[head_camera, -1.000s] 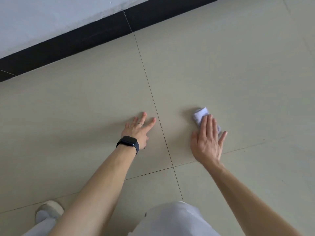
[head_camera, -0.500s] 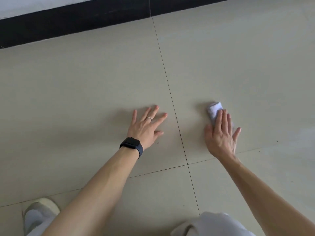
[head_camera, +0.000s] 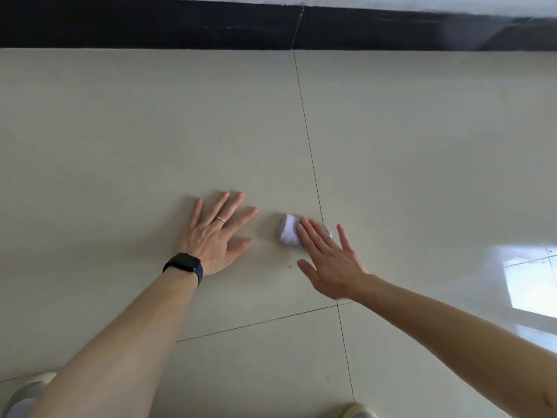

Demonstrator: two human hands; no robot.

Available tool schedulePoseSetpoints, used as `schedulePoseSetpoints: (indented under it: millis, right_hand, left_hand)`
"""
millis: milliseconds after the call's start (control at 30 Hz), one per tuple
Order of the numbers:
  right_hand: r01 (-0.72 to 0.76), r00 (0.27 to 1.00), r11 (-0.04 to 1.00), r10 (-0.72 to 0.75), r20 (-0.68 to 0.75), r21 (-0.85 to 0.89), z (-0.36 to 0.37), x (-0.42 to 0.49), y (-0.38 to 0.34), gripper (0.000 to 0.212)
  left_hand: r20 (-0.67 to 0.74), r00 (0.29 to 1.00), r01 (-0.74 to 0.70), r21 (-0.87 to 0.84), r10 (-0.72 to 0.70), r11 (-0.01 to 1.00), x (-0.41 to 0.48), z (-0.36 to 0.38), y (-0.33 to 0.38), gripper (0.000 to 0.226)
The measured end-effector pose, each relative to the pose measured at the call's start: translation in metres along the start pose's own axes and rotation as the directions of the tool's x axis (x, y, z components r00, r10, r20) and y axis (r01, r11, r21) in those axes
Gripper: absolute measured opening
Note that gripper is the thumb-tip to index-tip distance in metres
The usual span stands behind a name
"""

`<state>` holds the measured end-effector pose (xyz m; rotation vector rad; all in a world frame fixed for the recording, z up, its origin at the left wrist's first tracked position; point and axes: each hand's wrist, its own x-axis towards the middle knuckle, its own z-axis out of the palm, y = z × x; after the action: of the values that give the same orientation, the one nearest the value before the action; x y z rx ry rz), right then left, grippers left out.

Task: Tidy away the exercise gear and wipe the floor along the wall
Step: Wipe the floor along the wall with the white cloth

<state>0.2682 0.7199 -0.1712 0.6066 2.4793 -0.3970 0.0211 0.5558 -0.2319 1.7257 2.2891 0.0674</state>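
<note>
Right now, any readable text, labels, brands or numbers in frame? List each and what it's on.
None: no text can be read in this view.
The watch by the left hand: screen dark, no brand or digits showing.
The white cloth under the right hand: no print or label visible.
The floor tiles and black skirting: plain.

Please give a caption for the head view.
Right hand presses white cloth on tiled floor; left hand rests flat beside it.
</note>
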Motion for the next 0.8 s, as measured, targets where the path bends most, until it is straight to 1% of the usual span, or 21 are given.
schedulePoseSetpoints:
  millis: [33, 100, 133, 167, 200, 233, 267, 300, 367, 400, 500, 567, 600, 633, 667, 700, 733, 767, 800]
  right_hand:
    - [-0.082, 0.996, 0.996, 0.082, -0.014, 0.027, -0.004, 0.006, 0.004, 0.068]
    - [-0.273, 0.957, 0.946, 0.285, -0.049, 0.178, -0.013, 0.022, 0.007, 0.066]
    - [-0.373, 0.913, 0.881, 0.404, -0.053, 0.289, -0.019, 0.032, 0.008, 0.065]
    - [-0.463, 0.852, 0.785, 0.522, -0.038, 0.412, -0.024, 0.041, 0.007, 0.064]
    - [-0.520, 0.788, 0.679, 0.616, -0.016, 0.518, -0.027, 0.050, 0.005, 0.063]
    - [-0.542, 0.742, 0.608, 0.670, -0.009, 0.580, -0.027, 0.055, -0.002, 0.062]
    - [-0.540, 0.727, 0.592, 0.687, -0.024, 0.598, -0.024, 0.056, -0.013, 0.061]
    - [-0.521, 0.736, 0.619, 0.674, -0.058, 0.588, -0.016, 0.051, -0.028, 0.060]
    - [-0.433, 0.793, 0.708, 0.594, -0.137, 0.558, 0.007, 0.030, -0.071, 0.058]
    - [-0.395, 0.823, 0.746, 0.547, -0.155, 0.537, 0.020, 0.013, -0.094, 0.058]
    - [-0.294, 0.912, 0.850, 0.387, -0.137, 0.437, 0.056, -0.040, -0.149, 0.058]
    - [-0.231, 0.948, 0.900, 0.293, -0.122, 0.370, 0.063, -0.055, -0.146, 0.058]
    - [-0.241, 0.946, 0.912, 0.297, -0.130, 0.331, 0.063, -0.055, -0.132, 0.058]
    - [-0.300, 0.924, 0.900, 0.357, -0.138, 0.316, 0.061, -0.052, -0.115, 0.059]
    - [-0.411, 0.869, 0.843, 0.477, -0.129, 0.347, 0.057, -0.048, -0.096, 0.059]
    - [-0.548, 0.772, 0.726, 0.631, -0.083, 0.415, 0.053, -0.043, -0.077, 0.059]
    - [-0.660, 0.640, 0.560, 0.768, -0.016, 0.501, 0.050, -0.037, -0.062, 0.060]
    - [-0.715, 0.520, 0.399, 0.852, 0.057, 0.574, 0.049, -0.031, -0.057, 0.060]
    - [-0.727, 0.454, 0.308, 0.886, 0.093, 0.613, 0.047, -0.024, -0.064, 0.061]
  left_hand:
    - [-0.016, 1.000, -0.025, 0.009, 0.025, 1.000, 0.000, 0.002, -0.003, 0.064]
    - [-0.018, 0.997, -0.072, 0.015, 0.073, 0.997, 0.001, 0.003, -0.008, 0.064]
    - [-0.014, 0.996, -0.087, 0.011, 0.087, 0.996, 0.002, 0.003, -0.011, 0.063]
    - [-0.010, 0.995, -0.098, 0.005, 0.098, 0.995, 0.003, 0.003, -0.013, 0.063]
    - [-0.007, 0.994, -0.105, 0.002, 0.105, 0.995, 0.003, 0.002, -0.015, 0.063]
    - [-0.004, 0.994, -0.108, -0.002, 0.108, 0.994, 0.004, 0.002, -0.015, 0.063]
    - [-0.006, 0.994, -0.109, -0.007, 0.109, 0.994, 0.004, 0.002, -0.016, 0.063]
    - [-0.008, 0.994, -0.110, -0.014, 0.110, 0.994, 0.004, 0.001, -0.016, 0.064]
    - [-0.013, 0.994, -0.108, -0.031, 0.108, 0.994, 0.005, -0.001, -0.015, 0.064]
    - [-0.015, 0.994, -0.108, -0.040, 0.107, 0.993, 0.005, -0.002, -0.015, 0.065]
    - [-0.012, 0.994, -0.106, -0.048, 0.106, 0.993, 0.006, -0.002, -0.015, 0.065]
    - [-0.005, 0.995, -0.095, -0.044, 0.095, 0.994, 0.006, -0.001, -0.015, 0.065]
    - [0.001, 0.996, -0.094, -0.047, 0.095, 0.994, 0.005, 0.000, -0.015, 0.065]
    - [0.008, 0.995, -0.099, -0.050, 0.099, 0.994, 0.005, 0.000, -0.016, 0.065]
    - [0.018, 0.994, -0.103, -0.054, 0.104, 0.993, 0.005, 0.001, -0.016, 0.065]
    - [0.025, 0.994, -0.104, -0.057, 0.106, 0.993, 0.005, 0.001, -0.017, 0.066]
    - [0.024, 0.994, -0.101, -0.055, 0.102, 0.993, 0.005, 0.001, -0.017, 0.066]
    - [0.015, 0.995, -0.099, -0.050, 0.100, 0.994, 0.006, 0.002, -0.017, 0.066]
    - [0.012, 0.995, -0.103, -0.046, 0.104, 0.994, 0.006, 0.002, -0.017, 0.067]
